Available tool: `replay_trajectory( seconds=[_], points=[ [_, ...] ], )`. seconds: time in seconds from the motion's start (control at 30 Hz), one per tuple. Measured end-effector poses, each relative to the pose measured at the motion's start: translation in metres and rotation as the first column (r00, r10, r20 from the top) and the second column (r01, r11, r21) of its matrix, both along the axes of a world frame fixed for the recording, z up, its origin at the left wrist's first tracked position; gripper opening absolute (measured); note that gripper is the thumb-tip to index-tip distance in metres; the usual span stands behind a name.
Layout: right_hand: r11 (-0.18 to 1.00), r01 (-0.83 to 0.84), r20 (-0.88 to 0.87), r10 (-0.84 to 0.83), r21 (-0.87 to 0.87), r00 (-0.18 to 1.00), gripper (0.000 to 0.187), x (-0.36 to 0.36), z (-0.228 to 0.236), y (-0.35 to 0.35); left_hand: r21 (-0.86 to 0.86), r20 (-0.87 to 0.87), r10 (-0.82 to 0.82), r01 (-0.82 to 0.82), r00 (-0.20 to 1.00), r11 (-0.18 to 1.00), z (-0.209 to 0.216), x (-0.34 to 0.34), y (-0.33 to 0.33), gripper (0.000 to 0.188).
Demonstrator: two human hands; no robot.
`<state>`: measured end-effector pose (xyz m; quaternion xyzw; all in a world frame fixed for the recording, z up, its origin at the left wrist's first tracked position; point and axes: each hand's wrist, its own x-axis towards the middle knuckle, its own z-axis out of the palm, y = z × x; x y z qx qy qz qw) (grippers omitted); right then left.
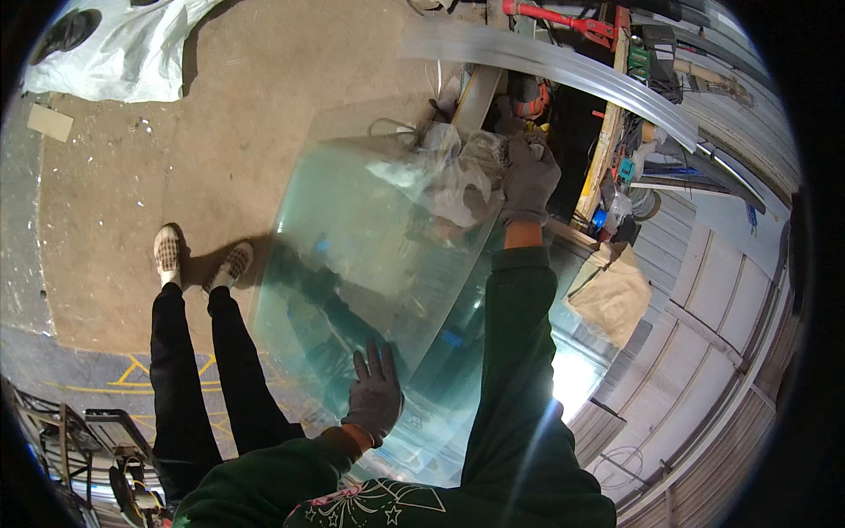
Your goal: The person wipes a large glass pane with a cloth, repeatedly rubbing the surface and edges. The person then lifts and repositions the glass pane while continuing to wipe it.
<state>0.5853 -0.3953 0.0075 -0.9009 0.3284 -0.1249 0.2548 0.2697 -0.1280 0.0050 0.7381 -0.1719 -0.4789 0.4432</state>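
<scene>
A large greenish glass sheet stretches in front of me, see-through and full of reflections. My left hand, in a grey glove, lies with fingers spread against its near part. Farther off to the right, my gloved right hand is closed beside the sheet's long edge, which runs up toward it. Its fingertips are blurred, so what they hold cannot be made out. Next to that hand a pale, crumpled plastic bag shows at the glass; whether it is behind the glass or reflected I cannot tell. More glass lies under my right forearm.
Beyond my right hand stands a cluttered rack with a wooden post, red bolt cutters and a long translucent strip. Brown cardboard sits at right. A white sheet lies at far left; metal frames stand near left.
</scene>
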Motion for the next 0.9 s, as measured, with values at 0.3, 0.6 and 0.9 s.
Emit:
replay_trajectory(
  seconds=[0.3, 0.6, 0.9],
  points=[
    [0.992, -0.040, -0.055, 0.033, -0.118, 0.998, 0.039, -0.004, 0.001, -0.002, -0.007, 0.085, 0.017, -0.016, 0.996, 1.000, -0.005, -0.005, 0.001, 0.095],
    [1.000, -0.008, 0.128, 0.012, -0.028, 0.992, 0.033, -0.006, 0.002, 0.003, 0.047, 0.138, -0.016, 0.010, 0.990, 0.999, -0.002, -0.008, -0.004, 0.097],
    [0.995, 0.076, -0.032, -0.078, -0.057, 0.996, 0.023, -0.005, 0.000, -0.010, 0.018, 0.124, 0.016, -0.018, 0.992, 1.000, -0.001, -0.013, -0.011, 0.098]
  ],
)
